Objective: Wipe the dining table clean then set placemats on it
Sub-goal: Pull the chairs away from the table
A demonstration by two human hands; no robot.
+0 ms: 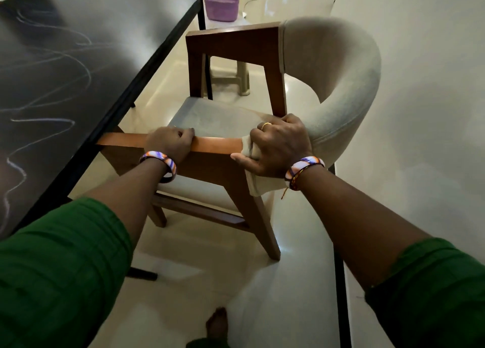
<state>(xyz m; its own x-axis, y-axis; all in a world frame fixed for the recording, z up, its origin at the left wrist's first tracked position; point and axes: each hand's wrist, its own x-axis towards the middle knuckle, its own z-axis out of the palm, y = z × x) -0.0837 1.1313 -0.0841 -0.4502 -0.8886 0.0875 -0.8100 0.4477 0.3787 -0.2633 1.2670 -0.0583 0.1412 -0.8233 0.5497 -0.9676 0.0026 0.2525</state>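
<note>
Dark dining table (pixel 78 45) (streaky wipe marks)

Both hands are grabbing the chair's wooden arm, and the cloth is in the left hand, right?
Not quite. The head view shows the cloth bunched in the right hand. The left hand grips the chair's wooden arm bare. Both hands are indeed on that arm.

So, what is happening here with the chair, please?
A person grips the near wooden armrest of a chair with both hands. The left hand holds bare wood; the right hand also holds a pale cloth against it. The chair's front sits under the dark table, which shows streaks.
</note>
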